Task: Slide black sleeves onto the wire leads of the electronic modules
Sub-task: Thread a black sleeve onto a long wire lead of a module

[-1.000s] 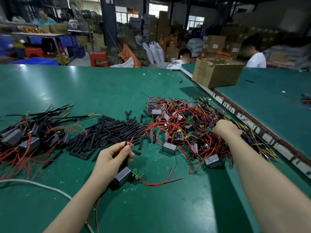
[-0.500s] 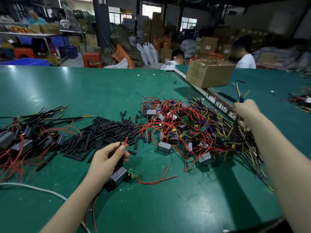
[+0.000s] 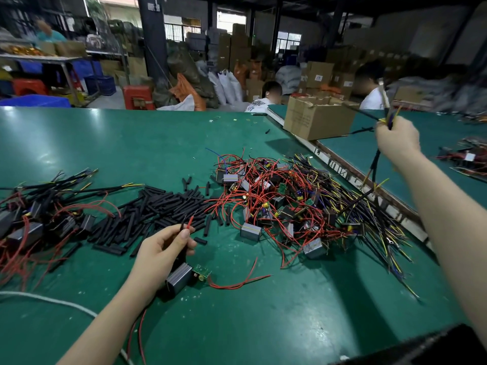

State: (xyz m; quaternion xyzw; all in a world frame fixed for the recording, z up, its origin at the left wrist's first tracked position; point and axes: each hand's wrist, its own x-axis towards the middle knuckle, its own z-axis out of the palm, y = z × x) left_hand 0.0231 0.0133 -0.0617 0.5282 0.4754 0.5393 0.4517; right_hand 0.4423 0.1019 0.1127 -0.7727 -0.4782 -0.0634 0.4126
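Left hand [image 3: 163, 248] pinches upright red lead [image 3: 190, 222]; right hand [image 3: 396, 139] grips raised, downward-trailing wire bundle [image 3: 374, 164].

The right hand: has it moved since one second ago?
Yes. The right hand rose from the tangled module pile up toward the cardboard box, gripping a wire bundle.

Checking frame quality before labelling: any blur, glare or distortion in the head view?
Head view: right hand and its wire bundle motion-blurred; left hand and its module fairly sharp; overhead-light glare patches on the green table; wide-angle bending of table edges; background boxes soft and dim.
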